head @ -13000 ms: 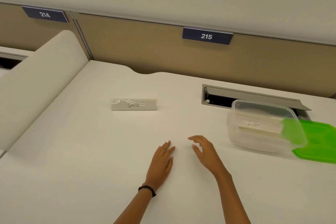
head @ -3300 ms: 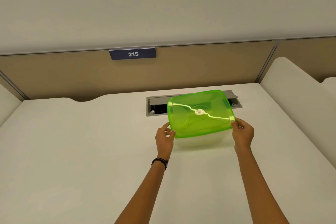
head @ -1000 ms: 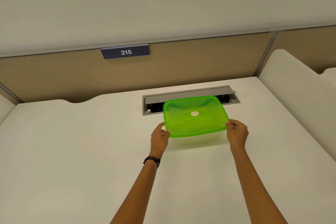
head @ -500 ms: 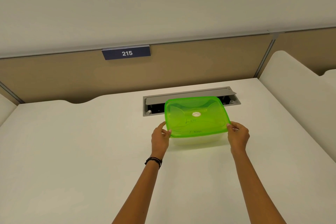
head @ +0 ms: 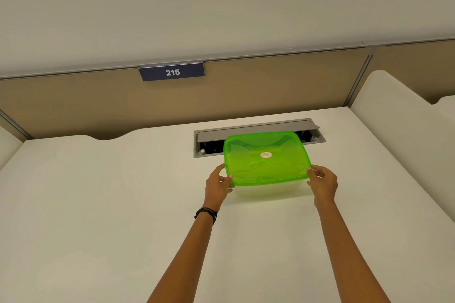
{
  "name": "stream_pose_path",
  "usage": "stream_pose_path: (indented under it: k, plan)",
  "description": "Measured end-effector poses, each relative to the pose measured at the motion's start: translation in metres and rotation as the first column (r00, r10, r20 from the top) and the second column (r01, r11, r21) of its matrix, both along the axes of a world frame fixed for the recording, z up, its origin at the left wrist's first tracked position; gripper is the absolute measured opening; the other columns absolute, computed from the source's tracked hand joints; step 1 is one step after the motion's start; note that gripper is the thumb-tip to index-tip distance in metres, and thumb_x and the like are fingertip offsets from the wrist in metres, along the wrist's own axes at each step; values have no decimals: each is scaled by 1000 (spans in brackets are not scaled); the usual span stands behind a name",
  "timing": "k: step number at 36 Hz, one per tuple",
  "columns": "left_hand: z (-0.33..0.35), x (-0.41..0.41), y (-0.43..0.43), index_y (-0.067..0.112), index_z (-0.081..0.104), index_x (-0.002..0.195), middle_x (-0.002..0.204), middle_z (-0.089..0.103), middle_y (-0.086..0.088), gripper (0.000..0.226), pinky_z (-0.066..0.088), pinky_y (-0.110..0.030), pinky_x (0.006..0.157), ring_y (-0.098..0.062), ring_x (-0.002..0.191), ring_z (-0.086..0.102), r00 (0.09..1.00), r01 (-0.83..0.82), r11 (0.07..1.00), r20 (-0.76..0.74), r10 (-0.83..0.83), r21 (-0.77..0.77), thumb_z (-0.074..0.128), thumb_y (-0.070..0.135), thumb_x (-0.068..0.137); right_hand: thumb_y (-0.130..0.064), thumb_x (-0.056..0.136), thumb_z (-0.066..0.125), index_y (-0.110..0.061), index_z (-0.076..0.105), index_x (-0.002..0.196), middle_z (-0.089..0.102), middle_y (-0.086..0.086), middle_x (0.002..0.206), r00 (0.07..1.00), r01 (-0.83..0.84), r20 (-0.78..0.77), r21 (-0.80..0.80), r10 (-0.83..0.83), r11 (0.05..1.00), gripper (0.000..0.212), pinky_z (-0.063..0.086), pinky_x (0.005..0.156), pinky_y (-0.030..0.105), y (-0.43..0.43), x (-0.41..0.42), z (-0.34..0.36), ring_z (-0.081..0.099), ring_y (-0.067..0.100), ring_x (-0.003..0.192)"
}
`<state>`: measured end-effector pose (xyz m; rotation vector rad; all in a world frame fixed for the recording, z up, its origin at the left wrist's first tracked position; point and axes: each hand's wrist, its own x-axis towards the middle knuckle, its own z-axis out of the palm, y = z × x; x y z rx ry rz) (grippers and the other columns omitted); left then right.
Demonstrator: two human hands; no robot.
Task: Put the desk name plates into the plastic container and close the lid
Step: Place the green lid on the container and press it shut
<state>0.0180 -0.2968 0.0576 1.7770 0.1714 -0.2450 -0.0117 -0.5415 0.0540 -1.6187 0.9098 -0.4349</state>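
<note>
A translucent green lid [head: 267, 157] lies flat on top of the clear plastic container [head: 267, 189], which stands on the white desk [head: 98, 204]. Through the lid I see handwriting of two name plates [head: 258, 163] lying inside. My left hand [head: 219, 186] grips the lid's near left corner, thumb on top. My right hand [head: 322, 183] grips the near right corner in the same way.
Just behind the container is a grey cable tray [head: 258, 139] sunk into the desk, its flap raised. A beige partition with a blue sign "215" [head: 171, 72] runs along the back. A white side divider [head: 403, 118] rises on the right.
The lid, tilted up at its far edge 3.3 s ago, has come down level onto the container. Both hands stay at its near corners; little has moved in the last second.
</note>
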Motion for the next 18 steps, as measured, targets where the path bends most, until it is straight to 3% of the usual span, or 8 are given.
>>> stream_pose_path:
  k: [2, 4, 7, 9, 12, 16, 18]
  plan:
    - [-1, 0, 0, 10, 42, 136, 74, 55, -5, 44, 53, -21, 59, -15, 64, 61, 1000, -4, 1000, -3, 4, -7, 52, 7, 93, -5, 87, 62, 9, 61, 111, 56, 16, 92, 1000, -4, 27, 109, 1, 994, 28, 53, 87, 49, -3, 0, 0, 52, 26, 85]
    - [-2, -1, -1, 10, 42, 136, 80, 57, -12, 44, 55, -27, 64, -22, 70, 62, 1000, -12, 1000, -2, 11, -21, 52, 7, 94, -5, 89, 60, 12, 59, 113, 55, 16, 94, 999, -26, 36, 212, 19, 977, 30, 52, 84, 43, -5, 1, -1, 52, 26, 82]
    - [-3, -1, -3, 8, 41, 137, 89, 58, -19, 45, 54, -36, 73, -30, 80, 61, 1000, -23, 999, -2, 23, -39, 52, 7, 94, -6, 90, 59, 14, 59, 111, 56, 15, 83, 999, -41, 25, 276, 35, 960, 30, 53, 81, 40, -10, 2, -3, 51, 18, 63]
    - [-3, -1, -4, 9, 41, 137, 90, 59, -21, 45, 55, -33, 70, -30, 82, 61, 1000, -28, 998, -7, 28, -53, 52, 7, 94, -6, 90, 59, 14, 58, 111, 53, 10, 71, 999, -52, 28, 303, 46, 952, 29, 58, 63, 29, -13, 3, -4, 49, 15, 60]
    - [-3, -1, -3, 9, 40, 138, 92, 59, -20, 46, 55, -32, 69, -30, 82, 60, 999, -31, 997, -17, 30, -68, 52, 8, 94, -7, 90, 58, 12, 56, 113, 49, 7, 68, 998, -70, 29, 337, 64, 939, 29, 53, 42, 15, -16, 4, -4, 47, 14, 60]
    - [-3, -2, -3, 9, 38, 140, 91, 59, -20, 47, 54, -26, 64, -22, 71, 60, 1000, -20, 997, -19, 18, -72, 51, 8, 95, -9, 91, 58, 2, 58, 105, 45, 7, 65, 997, -79, 4, 366, 83, 927, 18, 52, 41, 16, -18, 7, -2, 44, 14, 58]
    - [-4, -2, -3, 9, 36, 140, 90, 59, -19, 48, 53, -26, 65, -17, 67, 59, 1000, -12, 997, -18, 11, -70, 50, 8, 95, -9, 91, 58, 0, 59, 87, 43, 7, 64, 997, -75, -4, 390, 83, 918, 9, 52, 38, 16, -18, 7, -1, 41, 14, 57]
